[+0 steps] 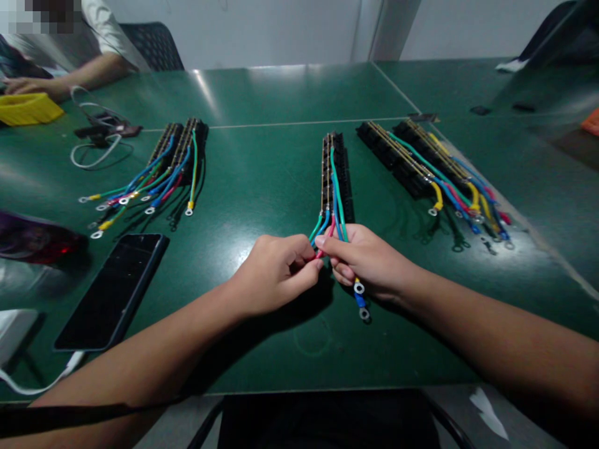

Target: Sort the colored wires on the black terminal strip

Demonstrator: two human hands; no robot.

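Note:
In the middle of the green table lies a black terminal strip point(345, 181) with brass-coloured bars, its green, blue and red wires running toward me. My right hand point(367, 255) is closed around several of these wires; two ring terminals point(359, 289) on yellow and blue sleeves hang out below it. Its thumb lies against a red wire point(332, 226). My left hand point(281, 271) pinches near the end of the red wire, just left of the right hand. The fingers hide the wire's tip.
Two wired strips point(191, 143) lie at left, two more point(402, 156) at right. A phone point(112, 293) on a white cable, a dark bottle point(37, 240) and a tangled grey cable point(100, 134) are at left. Across the table sits a person point(93, 68) beside a yellow object point(30, 108).

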